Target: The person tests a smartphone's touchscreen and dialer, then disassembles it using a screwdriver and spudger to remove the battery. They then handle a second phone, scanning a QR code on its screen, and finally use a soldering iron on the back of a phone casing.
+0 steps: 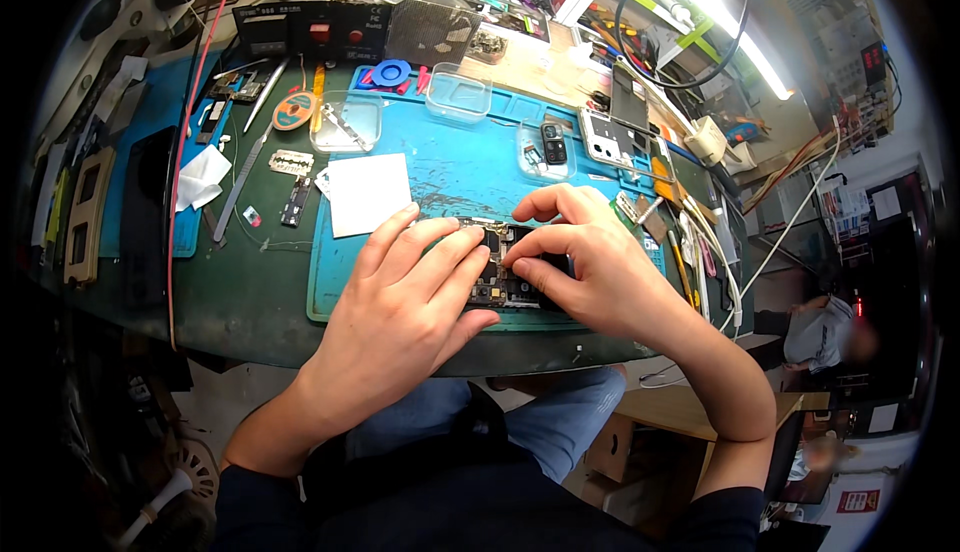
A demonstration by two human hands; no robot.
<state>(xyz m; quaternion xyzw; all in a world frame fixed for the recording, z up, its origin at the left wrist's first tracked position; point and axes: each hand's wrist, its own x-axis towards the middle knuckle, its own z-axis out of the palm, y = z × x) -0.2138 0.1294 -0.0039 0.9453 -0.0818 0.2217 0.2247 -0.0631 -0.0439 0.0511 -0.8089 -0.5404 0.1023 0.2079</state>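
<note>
An opened phone [490, 282] with bare circuitry lies crosswise on a blue work mat [456, 152]. My left hand [390, 307] holds its left end, fingertips along the far edge and thumb by the near edge. My right hand [585, 267] pinches thumb and index finger together over the phone's middle; whatever is between them is hidden. A white square pad [368, 192] rests just beyond my left fingers.
Clear boxes [458, 92], a blue round holder [388, 74] and a phone housing [600, 135] stand farther back. Tools and cables [690, 262] crowd the right side; a dark phone [145, 212] lies left. Two people [815, 332] are at the right, beyond the bench.
</note>
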